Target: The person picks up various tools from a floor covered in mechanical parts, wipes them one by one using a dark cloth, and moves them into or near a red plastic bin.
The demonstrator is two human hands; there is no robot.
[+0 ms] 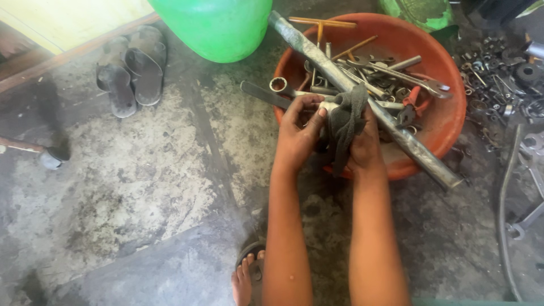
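- Head view: the left hand curls around one end of a slim metal tool, fingers closed on it, thumb tip pressed near the pale exposed part.
- The right hand is closed around a dark rag, which wraps over the tool and hangs down in a loose fold between the two hands.
- Both hands sit just at the near rim of the orange basin, which stands on the floor in the far right of the scene.
- The basin holds a heap of wrenches, T-handled drivers and red-handled pliers; a long grey pipe lies slantwise across it and sticks out past the near right rim.
- The tool looks stiff and fairly heavy for its size, likely greasy and slippery, so a full-fingered hold on the shank through the cloth seems surest; the rag is soft and limp and can be taken anywhere.
- Far left, a pair of grey sandals lies on the concrete floor; a green container stands beside the basin.
- Loose nuts and small parts are scattered at the far right; a sandalled foot shows at the near edge.
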